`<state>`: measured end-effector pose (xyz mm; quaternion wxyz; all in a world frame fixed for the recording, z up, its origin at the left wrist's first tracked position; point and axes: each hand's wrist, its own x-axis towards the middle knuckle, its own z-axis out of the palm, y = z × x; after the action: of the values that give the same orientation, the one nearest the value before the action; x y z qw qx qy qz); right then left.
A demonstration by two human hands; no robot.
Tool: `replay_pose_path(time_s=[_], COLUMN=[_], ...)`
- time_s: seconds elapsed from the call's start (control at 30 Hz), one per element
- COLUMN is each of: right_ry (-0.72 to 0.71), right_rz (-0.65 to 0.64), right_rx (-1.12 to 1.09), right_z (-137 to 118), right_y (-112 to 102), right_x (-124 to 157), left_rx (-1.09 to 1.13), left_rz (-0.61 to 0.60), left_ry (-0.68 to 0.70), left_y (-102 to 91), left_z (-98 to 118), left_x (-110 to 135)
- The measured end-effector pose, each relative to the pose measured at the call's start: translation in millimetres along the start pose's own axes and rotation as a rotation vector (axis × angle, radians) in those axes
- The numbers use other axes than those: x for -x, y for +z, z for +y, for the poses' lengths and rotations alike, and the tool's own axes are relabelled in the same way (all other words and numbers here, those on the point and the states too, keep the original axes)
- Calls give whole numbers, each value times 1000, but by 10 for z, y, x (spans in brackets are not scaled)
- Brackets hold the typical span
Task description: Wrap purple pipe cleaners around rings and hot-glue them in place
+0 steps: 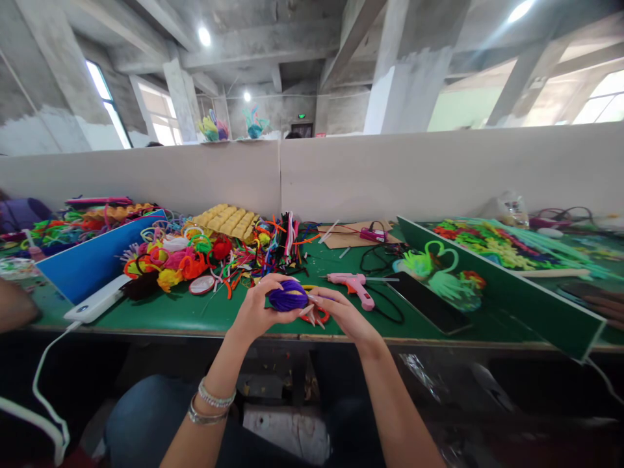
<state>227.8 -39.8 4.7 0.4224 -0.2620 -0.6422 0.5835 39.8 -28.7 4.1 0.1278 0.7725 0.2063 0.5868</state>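
Head view. Left hand point(257, 305) cups a purple, fuzzy, tightly wound pipe-cleaner ball point(288, 298); its fingers curl over the top and near side, pressed against the fuzz. Right hand point(341, 311) meets the ball from the other side, thumb and forefinger pinched on what looks like the loose purple end; the other fingers point down. The ball sits between both sets of fingertips, held above the near edge of the green felt table point(195, 312).

Step in hand, as judged: winding or tucking the wire tail into the ball. The next move calls for a steady left grip and a small turn of the right wrist.

Just beyond the right fingertips: pink hot-glue gun point(351, 283). Under them: orange-handled scissors point(319, 316), partly hidden. Past the left fingers: heap of mixed-colour pipe cleaners point(214, 250).
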Motion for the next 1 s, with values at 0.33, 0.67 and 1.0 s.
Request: replay_pose_path(time_s=[0.33,0.67,1.0], right_ry=[14,5,33], right_rz=[23,9,25], right_rx=[25,19,25], right_z=[-8,-13,-34], right_y=[0,-2,9], right_x=[7,6,10], left_rx=[17,-8,-28], left_rz=[14,39,28], left_ry=[-31,-75,-143], left_y=[8,20,3], left_z=[6,-13,11], left_x=[-2,27,25])
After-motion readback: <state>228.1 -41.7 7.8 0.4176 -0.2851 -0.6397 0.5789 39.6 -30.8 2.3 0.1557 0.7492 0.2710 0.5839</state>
